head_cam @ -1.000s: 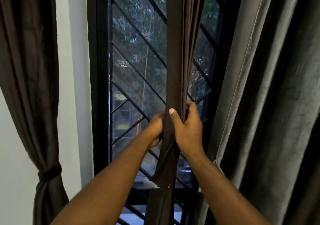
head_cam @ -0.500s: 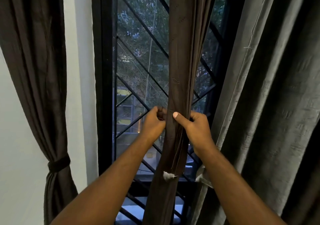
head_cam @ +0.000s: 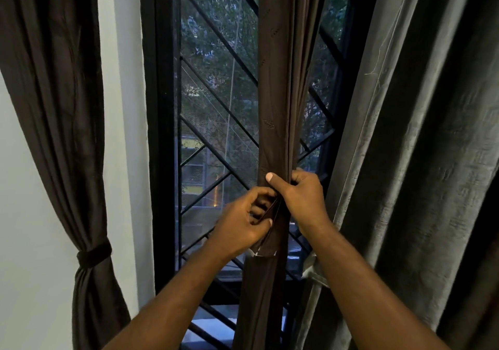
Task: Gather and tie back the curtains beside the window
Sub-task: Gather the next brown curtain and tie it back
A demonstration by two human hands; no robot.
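Observation:
A dark brown curtain [head_cam: 275,93] hangs bunched into a narrow column in front of the window. My right hand [head_cam: 302,201] wraps around it from the right, thumb across its front. My left hand [head_cam: 243,222] is on its left side, slightly lower, fingers curled on a dark strip of fabric at the bunch. Whether that strip is a tie-back or a fold of the curtain I cannot tell. A white tag [head_cam: 256,254] shows just below my hands. At far left a second brown curtain [head_cam: 54,93] hangs tied with a dark band [head_cam: 94,254].
A black window frame [head_cam: 159,133] with a diagonal metal grille [head_cam: 216,139] stands behind the curtain. A heavy grey curtain [head_cam: 421,160] fills the right side. A white wall [head_cam: 118,106] lies between the left curtain and the window.
My left hand has dropped lower and come round to the front of the bunch, its fingers now curled on a strip of fabric. My right hand keeps its grip. The view has shifted slightly right.

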